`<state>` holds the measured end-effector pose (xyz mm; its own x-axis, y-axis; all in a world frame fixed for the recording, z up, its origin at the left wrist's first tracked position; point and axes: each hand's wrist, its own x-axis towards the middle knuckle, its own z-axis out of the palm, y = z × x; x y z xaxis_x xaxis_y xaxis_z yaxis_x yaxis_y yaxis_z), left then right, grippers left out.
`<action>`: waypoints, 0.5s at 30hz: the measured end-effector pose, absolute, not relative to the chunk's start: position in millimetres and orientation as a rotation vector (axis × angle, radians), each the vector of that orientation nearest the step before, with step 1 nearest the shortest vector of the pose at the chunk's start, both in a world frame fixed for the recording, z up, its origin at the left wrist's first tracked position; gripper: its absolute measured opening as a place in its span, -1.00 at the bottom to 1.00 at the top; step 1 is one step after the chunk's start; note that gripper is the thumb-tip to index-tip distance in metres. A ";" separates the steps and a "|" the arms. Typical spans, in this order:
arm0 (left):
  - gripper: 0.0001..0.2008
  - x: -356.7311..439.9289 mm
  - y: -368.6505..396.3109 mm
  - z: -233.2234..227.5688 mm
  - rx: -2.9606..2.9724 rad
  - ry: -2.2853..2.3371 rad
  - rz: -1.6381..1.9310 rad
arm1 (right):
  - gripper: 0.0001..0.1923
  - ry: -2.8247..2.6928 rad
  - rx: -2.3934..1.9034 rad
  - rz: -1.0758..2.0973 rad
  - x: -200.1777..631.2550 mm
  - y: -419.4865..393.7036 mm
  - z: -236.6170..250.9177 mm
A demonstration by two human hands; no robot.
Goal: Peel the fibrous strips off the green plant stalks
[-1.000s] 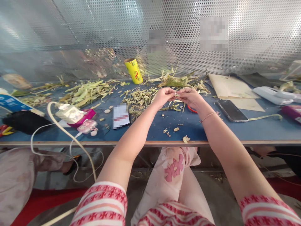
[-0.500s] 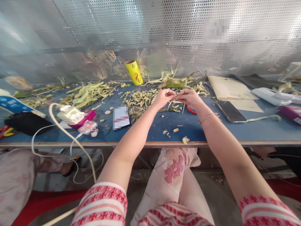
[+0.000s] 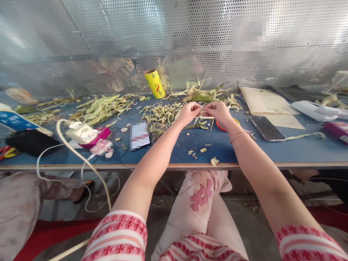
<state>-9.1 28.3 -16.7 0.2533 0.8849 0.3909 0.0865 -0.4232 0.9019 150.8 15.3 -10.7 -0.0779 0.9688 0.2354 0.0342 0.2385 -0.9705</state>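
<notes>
We have both hands raised just above the middle of the worktop [image 3: 272,154], toward its far edge, and between them a small pale strip of plant husk [image 3: 203,108]. To do this peeling well, we should keep the pinch close to the point where the strip parts, pull the two ends away from each other slowly and evenly, and let the scraps fall onto the worktop rather than over its near edge.

Our left hand [image 3: 188,111] is curled, thumb and forefinger pressed together on one end of the strip, the other fingers folded in. Our right hand [image 3: 220,110] is closed the same way on the other end, fingertips almost touching those of the left. How much of the strip lies inside each pinch we cannot tell.

Beneath the hands lies a heap of dry husk pieces [image 3: 160,112]. A red ring [image 3: 220,127] lies just under the right wrist, a phone [image 3: 266,128] toward the right edge, and a yellow roll [image 3: 154,83] at the far edge.
</notes>
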 end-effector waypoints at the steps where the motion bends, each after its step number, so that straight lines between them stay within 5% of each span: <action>1: -0.94 -8.9 27.7 -15.8 1.711 0.903 1.252 | -0.77 -1.405 -1.012 1.052 151.0 15.9 -11.3; 15: -0.91 -8.9 28.3 -16.6 1.703 0.888 1.276 | -0.74 -1.299 -1.035 1.159 150.1 10.3 -8.1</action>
<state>-8.9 28.3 -16.6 0.2406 0.8858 0.3968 0.0650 -0.4226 0.9040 150.1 10.3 -8.1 -0.0630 0.9858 0.1555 -0.0420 0.1530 -0.9873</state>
